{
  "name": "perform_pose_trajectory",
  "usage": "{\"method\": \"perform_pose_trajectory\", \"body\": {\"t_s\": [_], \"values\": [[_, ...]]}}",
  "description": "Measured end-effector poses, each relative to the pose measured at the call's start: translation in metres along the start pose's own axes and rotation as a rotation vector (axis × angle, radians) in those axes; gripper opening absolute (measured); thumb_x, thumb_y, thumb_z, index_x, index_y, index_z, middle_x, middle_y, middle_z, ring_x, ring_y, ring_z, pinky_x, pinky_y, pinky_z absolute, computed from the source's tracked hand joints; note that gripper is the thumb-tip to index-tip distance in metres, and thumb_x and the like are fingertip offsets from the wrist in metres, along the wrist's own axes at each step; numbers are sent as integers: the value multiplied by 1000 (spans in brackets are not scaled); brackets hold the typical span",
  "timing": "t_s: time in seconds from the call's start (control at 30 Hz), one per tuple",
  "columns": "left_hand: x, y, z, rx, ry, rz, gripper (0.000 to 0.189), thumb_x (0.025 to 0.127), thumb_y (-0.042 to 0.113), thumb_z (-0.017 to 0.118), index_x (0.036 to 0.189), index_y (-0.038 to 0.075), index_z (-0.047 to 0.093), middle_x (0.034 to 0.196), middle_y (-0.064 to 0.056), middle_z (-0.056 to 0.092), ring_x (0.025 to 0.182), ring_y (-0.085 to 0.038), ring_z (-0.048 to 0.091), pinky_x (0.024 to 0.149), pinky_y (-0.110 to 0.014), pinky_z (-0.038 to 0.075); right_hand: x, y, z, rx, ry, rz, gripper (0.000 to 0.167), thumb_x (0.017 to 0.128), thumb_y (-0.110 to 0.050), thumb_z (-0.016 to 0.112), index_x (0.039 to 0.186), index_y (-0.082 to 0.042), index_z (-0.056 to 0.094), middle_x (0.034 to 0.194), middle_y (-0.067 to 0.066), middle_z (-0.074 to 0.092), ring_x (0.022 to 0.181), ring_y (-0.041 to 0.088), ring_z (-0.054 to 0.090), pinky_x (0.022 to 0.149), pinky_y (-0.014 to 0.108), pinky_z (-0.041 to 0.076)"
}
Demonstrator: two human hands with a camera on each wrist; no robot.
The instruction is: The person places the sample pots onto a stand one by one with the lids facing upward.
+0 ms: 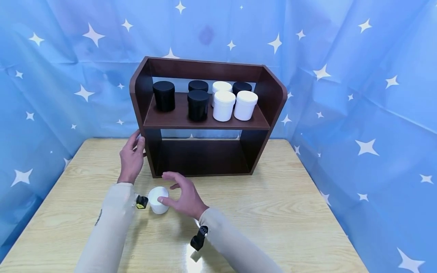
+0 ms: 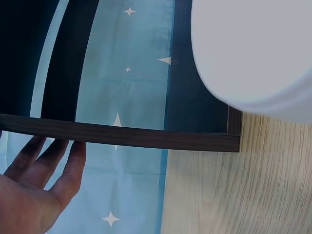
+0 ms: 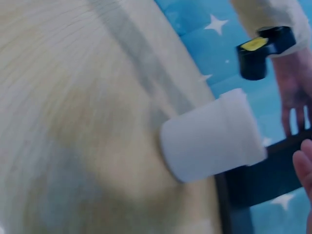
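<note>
A white lidded jar stands upright on the wooden table, in front of a dark brown two-level shelf. Over the jar's right side reaches my right hand, fingers spread and thumb overlapping the lid. Daylight separates its fingertips from the jar in the right wrist view. My left hand touches the shelf's left side panel, its fingers fairly straight along the edge. From the left wrist, those fingers meet the dark panel, and the white jar fills the upper right corner.
On the upper level stand black jars and white jars, several in all. The lower level has a dark board at its base. Blue star-patterned curtains surround the wooden table.
</note>
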State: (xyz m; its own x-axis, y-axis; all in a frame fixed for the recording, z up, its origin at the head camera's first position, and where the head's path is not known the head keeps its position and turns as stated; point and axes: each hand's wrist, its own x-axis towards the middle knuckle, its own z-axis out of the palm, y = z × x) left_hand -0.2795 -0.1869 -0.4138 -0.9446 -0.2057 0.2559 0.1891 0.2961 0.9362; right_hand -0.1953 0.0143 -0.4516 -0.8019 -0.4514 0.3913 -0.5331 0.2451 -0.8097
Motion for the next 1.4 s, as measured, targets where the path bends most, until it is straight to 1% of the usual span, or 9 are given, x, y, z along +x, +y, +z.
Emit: {"method": "perform_pose_trajectory", "body": {"t_s": [0.17,0.3,0.4,0.6,0.77,0.87,0.93,1.17,1.4], "values": [[1,1,1,-8,0,5,50,106,50,37,155,38,37,156,-11,48,136,-38,54,103,-57,52,-7,12,7,-57,-47,25,83,73,-19,90,144,-13,48,144,5,58,134,21,55,98,32,57],[2,2,2,-16,0,13,49,106,48,38,154,37,38,154,-12,49,135,-38,55,103,-57,52,-11,20,13,-66,-53,56,88,70,-17,93,145,-12,47,143,6,58,132,22,56,97,33,58],[2,2,2,-19,3,16,49,106,48,38,154,36,38,154,-13,49,134,-38,56,103,-57,53,-13,26,18,-70,-44,76,86,70,-15,92,144,-12,48,141,7,59,130,21,57,95,34,58],[3,2,1,-16,3,16,50,106,49,37,155,37,37,155,-12,48,135,-38,55,103,-56,52,-13,34,28,-103,2,108,82,71,-15,92,141,-11,50,139,9,62,128,19,60,93,29,58],[1,1,1,-16,0,1,49,107,48,36,155,37,37,155,-11,48,137,-37,54,104,-55,52,-13,39,35,-36,6,208,80,72,-9,90,141,-7,50,136,9,63,125,20,61,96,24,57],[1,1,0,-13,-3,-4,50,106,49,37,155,38,36,156,-11,47,138,-36,53,105,-55,51,-15,40,38,-6,11,240,77,73,-7,89,140,-6,51,135,11,63,123,22,62,96,23,57],[0,2,0,-14,-5,-5,51,106,50,37,155,38,35,156,-11,47,138,-36,52,105,-56,51,-15,40,39,1,17,248,75,74,-5,88,139,-7,52,134,12,64,122,22,63,96,23,57],[-1,2,0,-21,-5,-14,50,106,49,38,155,38,36,156,-10,47,138,-35,52,105,-55,51,-17,41,43,-13,23,262,70,74,-6,88,136,-12,55,129,11,66,107,15,68,88,21,58],[-1,1,0,-16,-3,-3,50,106,49,37,155,37,35,156,-11,47,138,-36,53,105,-56,51,-17,40,42,-35,15,266,68,75,-7,87,135,-10,56,128,9,67,112,15,65,89,19,57]]}}
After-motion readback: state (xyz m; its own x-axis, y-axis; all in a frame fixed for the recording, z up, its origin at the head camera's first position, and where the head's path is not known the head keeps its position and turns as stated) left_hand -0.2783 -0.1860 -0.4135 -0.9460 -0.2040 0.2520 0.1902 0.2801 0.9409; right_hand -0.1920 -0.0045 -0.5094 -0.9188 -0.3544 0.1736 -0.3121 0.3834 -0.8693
